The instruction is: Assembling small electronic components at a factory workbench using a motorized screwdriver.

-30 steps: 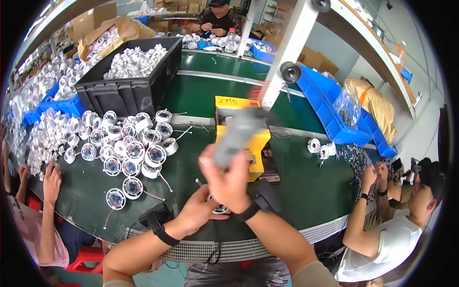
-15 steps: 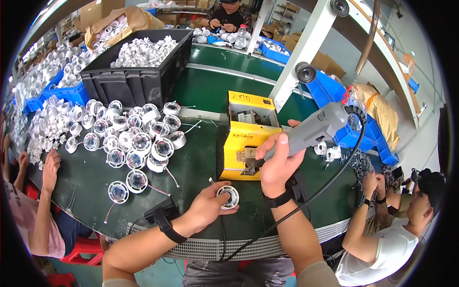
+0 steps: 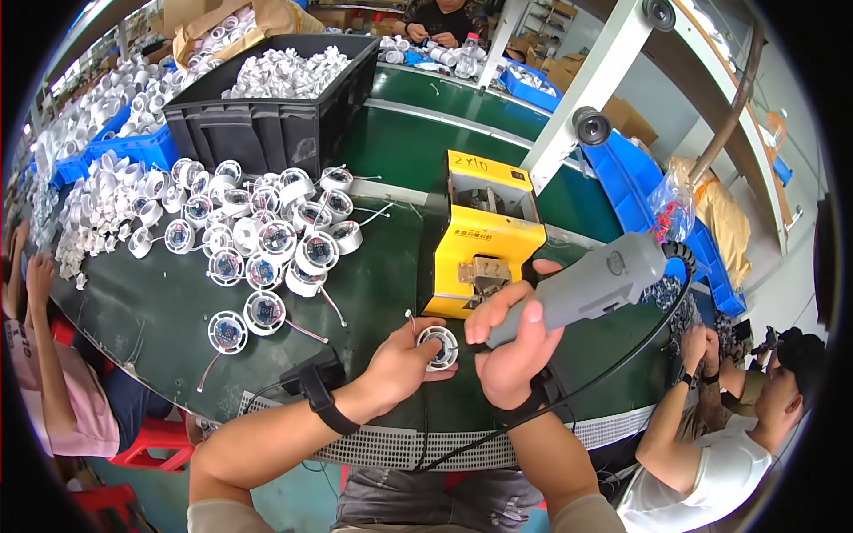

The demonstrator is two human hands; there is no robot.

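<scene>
My left hand is closed round a round white housing with a circuit board inside, its thumb lying across the open face. A short lead with a small white plug sticks up beside the fingers. In my right hand is a grey electric screwdriver, tilted with its cable end up to the right. Its tip points down left toward the housing, just apart from it; the bit itself is hard to make out. Behind both hands stands a yellow screw feeder. Several similar wired housings are heaped to the left.
A black crate of small white parts stands behind the heap, near blue bins. A black cable loops from the screwdriver past my right forearm. A white post rises behind the feeder. Co-workers sit left, right and across.
The screwdriver has come down and its tip has moved from the feeder's front toward the housing. My left hand holds the housing slightly farther up and right. The whole view has shifted a little.
</scene>
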